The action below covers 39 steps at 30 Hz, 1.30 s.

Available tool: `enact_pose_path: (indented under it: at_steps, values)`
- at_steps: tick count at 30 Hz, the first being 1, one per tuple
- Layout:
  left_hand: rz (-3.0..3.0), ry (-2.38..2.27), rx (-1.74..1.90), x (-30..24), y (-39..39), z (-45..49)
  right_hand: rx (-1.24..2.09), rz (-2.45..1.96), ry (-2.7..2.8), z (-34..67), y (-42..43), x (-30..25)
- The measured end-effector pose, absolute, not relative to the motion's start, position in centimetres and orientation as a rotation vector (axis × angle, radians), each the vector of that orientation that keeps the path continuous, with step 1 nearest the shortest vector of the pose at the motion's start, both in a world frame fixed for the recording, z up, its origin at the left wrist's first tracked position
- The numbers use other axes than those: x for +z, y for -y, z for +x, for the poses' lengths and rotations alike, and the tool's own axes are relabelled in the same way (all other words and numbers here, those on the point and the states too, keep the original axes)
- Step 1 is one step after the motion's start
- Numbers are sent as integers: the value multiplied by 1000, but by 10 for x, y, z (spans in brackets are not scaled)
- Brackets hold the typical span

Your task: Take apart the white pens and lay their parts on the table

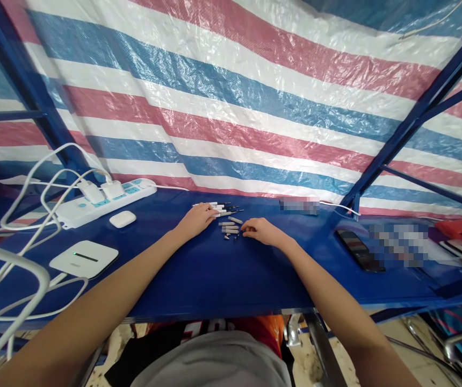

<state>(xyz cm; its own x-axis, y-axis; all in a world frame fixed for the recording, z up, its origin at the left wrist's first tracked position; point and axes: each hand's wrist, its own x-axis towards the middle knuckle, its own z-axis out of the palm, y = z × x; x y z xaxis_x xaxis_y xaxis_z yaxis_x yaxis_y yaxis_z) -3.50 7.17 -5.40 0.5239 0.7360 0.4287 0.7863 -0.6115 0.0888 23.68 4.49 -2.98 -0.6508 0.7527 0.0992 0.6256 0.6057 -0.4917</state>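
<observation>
Several white pen-like tubes with black tips [217, 207] lie in a loose row at the back of the blue table [215, 279]. Nearer me, a small group of short white tubes and dark bits [228, 229] sits between my hands. My left hand [196, 221] rests palm down, its fingertips on or against the long tubes. My right hand [261, 231] lies to the right of the short pieces, with curled fingertips at their edge. I cannot tell whether those fingers pinch a small piece.
A white power strip [104, 203] with plugged-in chargers and tangled white cables stands at the left, beside a white earbud case [122, 219] and a flat white device [84, 258]. A phone [359, 250] and a red object [459, 231] lie right. A striped tarpaulin [231, 118] hangs behind.
</observation>
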Motion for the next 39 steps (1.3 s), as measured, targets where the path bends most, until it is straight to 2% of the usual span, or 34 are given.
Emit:
enact_pose_path:
  at_steps: [10, 29, 39]
  values:
    - [-2593, 1344, -630, -54, -68, -38, 604, -1126, 2494, 244, -44, -24]
    - [-2537, 1127, -612, -42, -51, -27, 73, -1073, 2351, 238, -40, -21]
    - [-2554, 858, -549, -34, -35, -11, 118, -976, 2606, 236, -37, -22]
